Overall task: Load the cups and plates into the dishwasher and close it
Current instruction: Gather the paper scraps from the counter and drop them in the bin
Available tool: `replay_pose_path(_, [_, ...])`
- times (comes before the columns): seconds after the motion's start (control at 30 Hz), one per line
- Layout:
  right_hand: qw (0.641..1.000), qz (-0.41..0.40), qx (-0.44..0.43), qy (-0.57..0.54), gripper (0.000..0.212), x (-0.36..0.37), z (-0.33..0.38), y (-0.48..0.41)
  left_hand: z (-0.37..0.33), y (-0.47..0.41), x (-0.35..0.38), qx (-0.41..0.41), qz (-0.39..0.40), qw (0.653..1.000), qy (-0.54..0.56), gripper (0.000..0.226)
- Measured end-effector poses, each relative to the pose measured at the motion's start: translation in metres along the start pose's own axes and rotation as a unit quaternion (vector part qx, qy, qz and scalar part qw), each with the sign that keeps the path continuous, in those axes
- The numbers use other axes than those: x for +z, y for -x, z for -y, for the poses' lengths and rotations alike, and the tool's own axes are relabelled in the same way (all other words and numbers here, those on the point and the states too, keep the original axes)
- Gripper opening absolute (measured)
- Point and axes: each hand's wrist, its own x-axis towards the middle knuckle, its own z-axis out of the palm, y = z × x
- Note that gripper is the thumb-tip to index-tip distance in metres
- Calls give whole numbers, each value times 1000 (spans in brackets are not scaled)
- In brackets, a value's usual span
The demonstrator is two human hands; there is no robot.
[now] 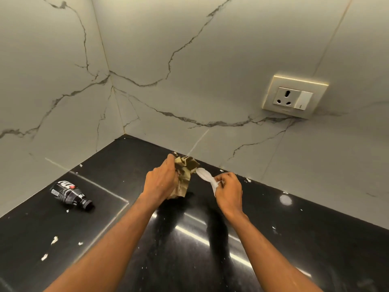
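Left hand (pixel 162 182) is clenched round a crumpled brownish wrapper (pixel 185 173), can't really tell what it is, part of it is hidden behind the hand. Right hand (pixel 228 189) pinches a twisted white strip (pixel 205 175) coming off it. Both are over the black desk (pixel 273 239), near the wall edge. A bottle (pixel 69 193) lies well left. Cups, plates and dishwasher are out of view.

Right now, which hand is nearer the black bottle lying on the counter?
Left. The left hand, gripping crumpled brown paper, is to the right of the bottle; the right hand, pinching a white strip, lies farther right.
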Motion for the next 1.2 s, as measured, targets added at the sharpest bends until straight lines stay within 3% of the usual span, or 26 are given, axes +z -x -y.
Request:
replay_pose_path(0.27, [992, -19, 63, -111, 20, -67, -2, 90, -51, 123, -21, -76, -58, 988, 125, 15])
replay_pose_path(0.53, [991, -25, 44, -127, 12, -113, 3, 186, -92, 219, -64, -114, -21, 969, 219, 17])
replay_pose_path(0.7, [993, -13, 38, -111, 11, -130, 8, 226, -100, 268, -83, -117, 23, 964, 238, 46])
replay_pose_path(0.83, [991, -21, 28, -132, 25, -138, 18, 267, -94, 307, -95, -116, -15, 963, 244, 65])
replay_pose_path(1.07, [992, -50, 34, -113, 25, -145, 25, 346, -87, 387, -108, -125, -67, 962, 233, 31])
replay_pose_path(1.2, [992, -38, 40, -109, 18, -151, 22, 407, -85, 443, -103, -116, -50, 958, 258, 26])
